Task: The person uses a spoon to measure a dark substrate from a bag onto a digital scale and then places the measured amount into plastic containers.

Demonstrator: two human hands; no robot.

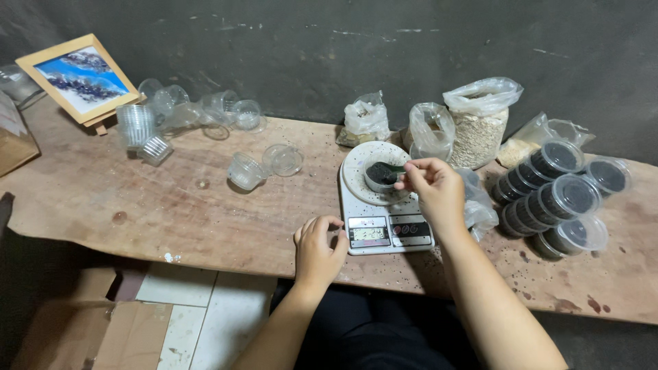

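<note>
Your right hand [433, 183] is pinching a small spoon [396, 168] over the cup [381, 178] of dark grains sitting on the scale [384, 229], mid-table. Keep it low and be tipping gently, watching the readout. The spoon's long axis is running left to right, bowl pointing left into the cup. Your left hand [319, 250] is resting loosely curled, holding nothing, beside the scale's near left corner.
</note>
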